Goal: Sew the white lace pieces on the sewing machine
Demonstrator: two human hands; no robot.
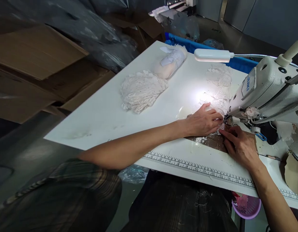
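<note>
My left hand point(205, 121) lies on white lace fabric point(218, 98) just left of the needle area, fingers stretched out and pressing the lace down. Close to the presser foot point(226, 119), my right hand point(238, 141) has thumb and index finger pinched at the near edge of the lace. The white sewing machine point(260, 87) stands to the right, its head over the lace. A brown plate point(212, 143) shows on the tabletop under the hands. The stitching point itself is partly hidden by my fingers.
On the white table point(98, 119) lie a stack of lace pieces point(143, 90) and a tied cloth bundle point(172, 62). A lamp point(213, 55) shines from above. A ruler strip point(199, 167) follows the front edge. Cardboard boxes point(37, 48) stand left; a purple basket point(249, 207) is below.
</note>
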